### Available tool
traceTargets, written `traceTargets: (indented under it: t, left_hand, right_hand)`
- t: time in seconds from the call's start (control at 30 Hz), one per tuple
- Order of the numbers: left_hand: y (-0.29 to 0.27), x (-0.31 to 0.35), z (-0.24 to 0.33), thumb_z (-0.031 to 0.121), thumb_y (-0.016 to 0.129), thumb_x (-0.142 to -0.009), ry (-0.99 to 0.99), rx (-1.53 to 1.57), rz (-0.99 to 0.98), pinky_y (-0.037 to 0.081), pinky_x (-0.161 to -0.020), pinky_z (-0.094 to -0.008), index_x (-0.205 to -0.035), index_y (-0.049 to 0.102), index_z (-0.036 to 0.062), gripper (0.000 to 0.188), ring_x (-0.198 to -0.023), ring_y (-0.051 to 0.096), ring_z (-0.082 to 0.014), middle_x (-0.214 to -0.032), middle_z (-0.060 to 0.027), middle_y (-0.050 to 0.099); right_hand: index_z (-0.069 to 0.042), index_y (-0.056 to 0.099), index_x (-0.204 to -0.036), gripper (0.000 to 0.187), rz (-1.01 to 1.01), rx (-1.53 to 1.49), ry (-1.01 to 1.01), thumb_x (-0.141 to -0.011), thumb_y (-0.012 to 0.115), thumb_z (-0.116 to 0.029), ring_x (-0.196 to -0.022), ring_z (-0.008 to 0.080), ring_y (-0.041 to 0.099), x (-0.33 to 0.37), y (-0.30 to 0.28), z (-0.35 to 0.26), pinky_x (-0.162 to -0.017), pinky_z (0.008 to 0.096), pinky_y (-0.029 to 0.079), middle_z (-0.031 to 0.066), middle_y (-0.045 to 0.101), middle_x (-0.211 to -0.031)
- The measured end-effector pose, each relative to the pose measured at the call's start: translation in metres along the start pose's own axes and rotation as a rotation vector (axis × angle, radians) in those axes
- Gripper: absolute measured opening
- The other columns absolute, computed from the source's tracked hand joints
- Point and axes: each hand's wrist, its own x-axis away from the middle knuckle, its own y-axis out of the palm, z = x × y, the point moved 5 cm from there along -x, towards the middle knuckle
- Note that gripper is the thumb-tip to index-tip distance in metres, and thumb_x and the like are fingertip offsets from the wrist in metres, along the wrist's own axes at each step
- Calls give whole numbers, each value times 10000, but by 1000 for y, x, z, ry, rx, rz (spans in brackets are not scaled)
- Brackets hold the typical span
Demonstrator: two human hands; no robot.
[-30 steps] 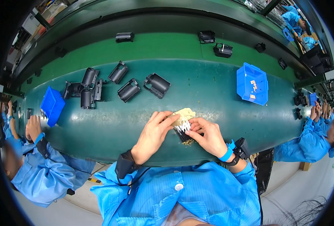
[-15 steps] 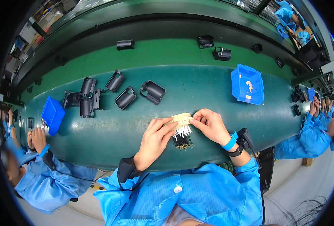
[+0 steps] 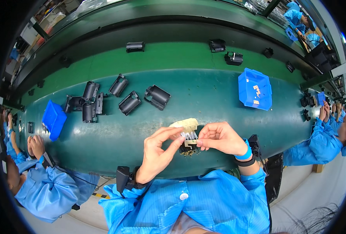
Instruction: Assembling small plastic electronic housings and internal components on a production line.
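Note:
In front of me on the bench lies a bundle of thin black wires [image 3: 188, 153] with white sleeves and gold-coloured ends. A wide pale yellow tape wrap [image 3: 189, 124] covers its far end. Across the sleeves runs a narrow strip of pale yellow tape [image 3: 190, 142], pinched at its right end by my right hand [image 3: 221, 137]. My left hand [image 3: 157, 153] is at the bundle's left side, thumb and forefinger tips close together at the white sleeves. What lies between those tips is too small to make out.
Several black plastic housings [image 3: 157, 97] lie beyond my left hand, others [image 3: 234, 59] on the far green strip. A blue bin [image 3: 255, 104] with small tan pieces stands at right, another blue bin [image 3: 55, 121] at left. Co-workers in blue [image 3: 50, 187] sit on both sides.
Both hands have shifted nearer to me, off the wide tape wrap and down to the sleeves. A narrow tape strip now shows across the bundle, its end in my right fingers.

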Motion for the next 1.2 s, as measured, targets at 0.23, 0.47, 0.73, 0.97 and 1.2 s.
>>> traceTargets:
  t: [0.23, 0.47, 0.73, 0.97, 1.2]
  left_hand:
    - [8, 15, -24, 37, 662, -850, -398, 461, -86, 535, -728, -246, -1008, 654, -64, 187, -782, 653, -129, -881, -104, 687]
    - [11, 14, -26, 24, 651, -857, -395, 559, -9, 534, -725, -245, -980, 655, -62, 150, -788, 651, -138, -857, -108, 682]
    - [18, 16, -16, -51, 631, -842, -213, 503, 52, 524, -767, -250, -969, 640, -51, 127, -816, 639, -139, -902, -84, 654]
    - [7, 17, -25, -65, 617, -845, -316, 637, -18, 518, -800, -252, -996, 619, -48, 151, -882, 642, -143, -929, -100, 663]
    - [-16, 15, -4, -84, 632, -809, -93, 274, 254, 525, -752, -275, -954, 624, -58, 147, -888, 655, -181, -914, -123, 666]
  right_hand:
    - [8, 610, -931, 101, 137, 25, -134, -851, 651, -38, -747, 105, 626, -9, 10, 5, -657, 234, 518, 57, 656, -842]
    - [-49, 682, -874, 160, 641, 943, -757, -723, 728, -72, -746, 231, 577, 16, 44, -25, -645, 336, 479, 73, 599, -853]
    - [-30, 685, -819, 103, 600, 679, -654, -719, 711, -32, -763, 222, 597, 12, 39, -16, -677, 325, 478, 81, 621, -829]
    - [-55, 688, -849, 89, 1156, 772, -818, -780, 658, -6, -769, 192, 587, 38, -56, -55, -683, 307, 472, 67, 626, -800]
    - [8, 536, -1202, 382, 1340, 1253, -472, -847, 624, -105, -826, 301, 609, 40, -115, -35, -802, 391, 445, 144, 650, -886]
